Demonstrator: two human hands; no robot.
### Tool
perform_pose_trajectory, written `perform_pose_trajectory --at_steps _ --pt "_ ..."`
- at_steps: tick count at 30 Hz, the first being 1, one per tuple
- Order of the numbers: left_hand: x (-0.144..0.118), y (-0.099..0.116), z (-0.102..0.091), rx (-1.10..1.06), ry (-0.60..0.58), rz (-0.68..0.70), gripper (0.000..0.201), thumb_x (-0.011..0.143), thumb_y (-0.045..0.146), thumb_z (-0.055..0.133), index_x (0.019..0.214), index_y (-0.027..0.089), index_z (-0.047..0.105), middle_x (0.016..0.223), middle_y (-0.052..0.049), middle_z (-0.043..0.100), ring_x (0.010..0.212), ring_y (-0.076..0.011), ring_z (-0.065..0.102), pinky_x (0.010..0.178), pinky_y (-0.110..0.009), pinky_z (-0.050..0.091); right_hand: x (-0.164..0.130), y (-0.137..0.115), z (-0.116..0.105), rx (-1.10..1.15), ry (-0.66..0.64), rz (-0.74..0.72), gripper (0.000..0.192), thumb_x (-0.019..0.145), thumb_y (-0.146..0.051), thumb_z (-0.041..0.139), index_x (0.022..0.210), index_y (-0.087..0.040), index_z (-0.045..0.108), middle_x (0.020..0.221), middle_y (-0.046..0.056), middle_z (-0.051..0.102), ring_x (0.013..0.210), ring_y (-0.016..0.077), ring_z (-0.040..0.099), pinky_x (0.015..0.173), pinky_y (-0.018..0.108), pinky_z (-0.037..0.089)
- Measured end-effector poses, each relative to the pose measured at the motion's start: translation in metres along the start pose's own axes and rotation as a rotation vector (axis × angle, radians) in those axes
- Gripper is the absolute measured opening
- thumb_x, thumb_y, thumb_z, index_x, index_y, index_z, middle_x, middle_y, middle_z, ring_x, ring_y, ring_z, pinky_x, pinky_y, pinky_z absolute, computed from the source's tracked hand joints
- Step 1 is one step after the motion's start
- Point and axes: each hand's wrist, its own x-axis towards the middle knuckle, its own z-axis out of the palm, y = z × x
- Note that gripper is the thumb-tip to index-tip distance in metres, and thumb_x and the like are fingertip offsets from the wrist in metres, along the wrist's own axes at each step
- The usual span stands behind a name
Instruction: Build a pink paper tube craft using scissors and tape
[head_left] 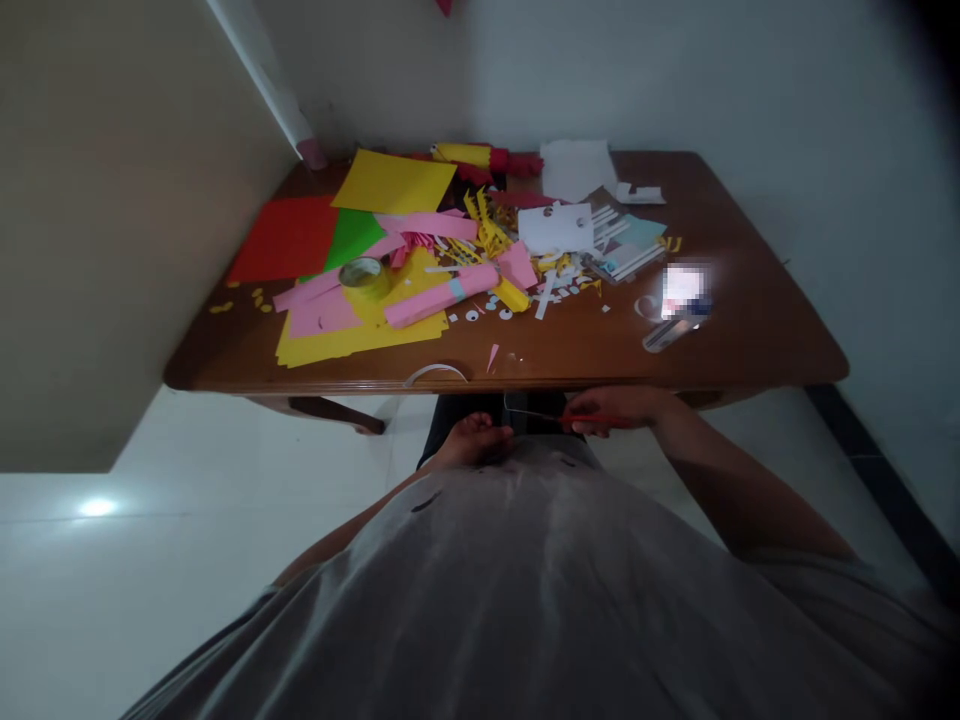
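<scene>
My right hand [611, 408] is closed around red-handled scissors [547, 416], whose thin blades point left just below the near edge of the wooden table [750, 320]. My left hand [474, 441] rests low against my grey shirt, its fingers curled, right at the scissor tips; whether it holds anything I cannot tell. On the table ahead lie pink paper strips [442, 297] over yellow sheets [352, 335], with a roll of tape [364, 277] on top.
Red paper [285, 238], green paper [352, 235] and a yellow sheet [394, 182] cover the far left. White cards [556, 228], scraps and a glue stick [667, 333] lie to the right. A white ring [435, 373] hangs over the near edge. Walls close in behind and at the left.
</scene>
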Motion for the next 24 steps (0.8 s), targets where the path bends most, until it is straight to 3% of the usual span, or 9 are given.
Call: perform_pose_trajectory --at_steps 4,10,15,24 --pt "0.001 0.001 0.002 -0.045 -0.002 -0.017 0.089 0.042 0.046 0.121 0.085 0.027 0.046 0.063 0.009 0.066 0.060 -0.0156 0.073 0.059 -0.024 0.056 0.002 0.000 0.002 0.013 -0.002 0.005 0.065 0.084 -0.075 0.092 0.113 -0.018 0.079 0.086 0.001 0.071 0.067 0.0128 0.059 0.064 0.028 0.048" --pt "-0.004 0.006 0.003 -0.062 -0.039 -0.014 0.086 0.047 0.045 0.120 0.085 0.026 0.046 0.059 0.012 0.058 0.049 -0.0095 0.059 0.053 -0.022 0.044 0.004 -0.004 0.005 0.006 -0.006 -0.006 0.063 0.087 -0.075 0.090 0.110 -0.018 0.078 0.082 -0.001 0.070 0.066 0.0121 0.059 0.063 0.027 0.045" --pt "-0.003 0.006 0.002 -0.053 -0.064 -0.019 0.085 0.048 0.046 0.119 0.085 0.027 0.045 0.059 0.012 0.056 0.047 -0.0094 0.055 0.051 -0.023 0.039 0.005 -0.005 0.003 0.022 -0.015 -0.015 0.066 0.088 -0.078 0.088 0.112 -0.018 0.077 0.085 -0.001 0.071 0.067 0.0122 0.061 0.065 0.027 0.049" --pt "0.001 0.005 -0.003 0.009 -0.086 0.016 0.089 0.048 0.054 0.118 0.085 0.027 0.041 0.059 0.013 0.054 0.050 -0.0099 0.054 0.055 -0.023 0.043 0.013 -0.002 0.003 0.051 0.001 -0.008 0.066 0.083 -0.079 0.093 0.107 -0.020 0.077 0.083 -0.001 0.073 0.064 0.0117 0.061 0.061 0.025 0.049"
